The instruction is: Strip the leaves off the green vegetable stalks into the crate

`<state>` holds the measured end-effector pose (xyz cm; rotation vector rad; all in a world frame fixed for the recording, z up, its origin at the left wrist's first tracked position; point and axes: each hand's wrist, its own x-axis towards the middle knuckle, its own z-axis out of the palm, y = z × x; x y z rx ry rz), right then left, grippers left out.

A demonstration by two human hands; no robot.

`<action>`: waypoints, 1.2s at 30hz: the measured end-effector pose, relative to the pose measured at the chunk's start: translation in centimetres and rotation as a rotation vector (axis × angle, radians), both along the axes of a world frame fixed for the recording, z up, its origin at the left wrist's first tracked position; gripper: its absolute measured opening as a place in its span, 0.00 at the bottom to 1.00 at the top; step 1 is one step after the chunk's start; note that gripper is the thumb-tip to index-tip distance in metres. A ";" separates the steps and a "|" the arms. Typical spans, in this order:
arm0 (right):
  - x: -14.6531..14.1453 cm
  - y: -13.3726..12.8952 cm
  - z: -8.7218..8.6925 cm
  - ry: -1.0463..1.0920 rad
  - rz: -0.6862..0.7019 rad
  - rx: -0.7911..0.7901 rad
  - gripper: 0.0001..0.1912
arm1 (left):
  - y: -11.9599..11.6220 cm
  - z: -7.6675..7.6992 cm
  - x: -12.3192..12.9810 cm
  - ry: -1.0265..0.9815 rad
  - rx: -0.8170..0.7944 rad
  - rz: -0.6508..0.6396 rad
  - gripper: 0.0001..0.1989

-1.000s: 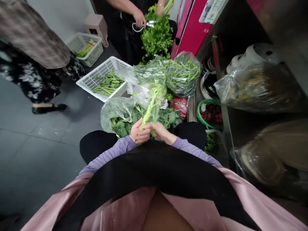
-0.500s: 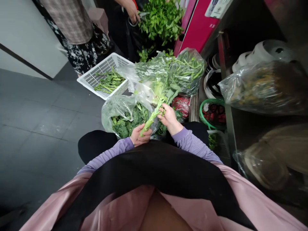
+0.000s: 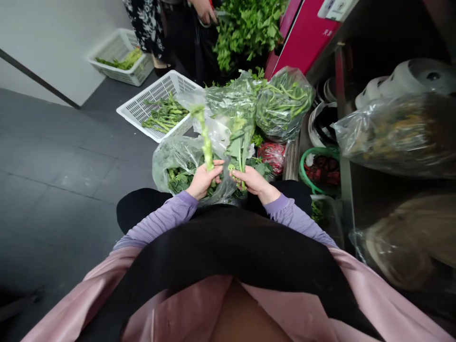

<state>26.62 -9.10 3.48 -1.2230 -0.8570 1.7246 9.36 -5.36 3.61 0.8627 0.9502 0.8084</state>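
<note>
My left hand [image 3: 204,179] is closed round the lower end of a thick pale green vegetable stalk [image 3: 207,145], which points up and away from me; its tip is blurred. Close beside it, my right hand [image 3: 249,178] grips some green leaves [image 3: 241,137] by their thin stems, with the blades pointing away. Both hands are over an open clear plastic bag [image 3: 162,164] of dark green leafy vegetables [image 3: 180,179], between my knees. Past them, a white slotted basket [image 3: 137,111] holds several trimmed stalks [image 3: 166,115].
Bags of greens [image 3: 285,102] lie ahead, beside a red bundle [image 3: 271,156]. A green basket [image 3: 302,166] and a metal shelf [image 3: 344,142] stand on the right. Another person's hand [image 3: 205,10] is near leafy celery [image 3: 249,28]. A second white basket [image 3: 137,76] stands by the wall.
The stalk, earlier held slanted between both hands, is now upright in my left hand alone. My right hand now has leaves in it. The other person's clothing has shifted, exposing the second basket.
</note>
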 end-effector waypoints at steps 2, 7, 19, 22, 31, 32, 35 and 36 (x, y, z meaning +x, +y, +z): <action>-0.4 -0.2 -0.3 -0.143 -0.005 0.068 0.15 | -0.4 0.1 1.1 0.099 0.058 -0.015 0.18; -0.1 -0.9 -1.7 -0.434 0.038 0.206 0.10 | -1.3 -0.7 1.9 0.181 0.051 -0.039 0.12; 3.6 0.7 -4.6 -1.057 -0.190 -0.175 0.17 | -2.0 -2.6 1.9 0.225 -0.012 0.002 0.14; 0.7 -1.0 -3.6 -0.555 -0.012 -0.010 0.13 | -2.9 -2.3 2.8 0.276 -0.010 -0.075 0.11; 6.6 -5.8 -0.6 -0.883 -0.287 0.162 0.15 | -3.2 -1.2 0.2 0.274 -0.153 -0.095 0.12; 9.1 -6.8 0.1 -0.995 -0.386 0.179 0.16 | -1.4 -0.8 -1.0 0.310 -0.164 -0.018 0.10; 16.8 -9.9 0.4 -1.374 -0.622 0.048 0.17 | 7.0 0.7 -4.9 0.514 -0.098 0.130 0.07; 19.0 -10.9 -0.1 -1.481 -0.633 -0.065 0.17 | 10.1 1.1 -6.1 0.534 -0.088 0.162 0.08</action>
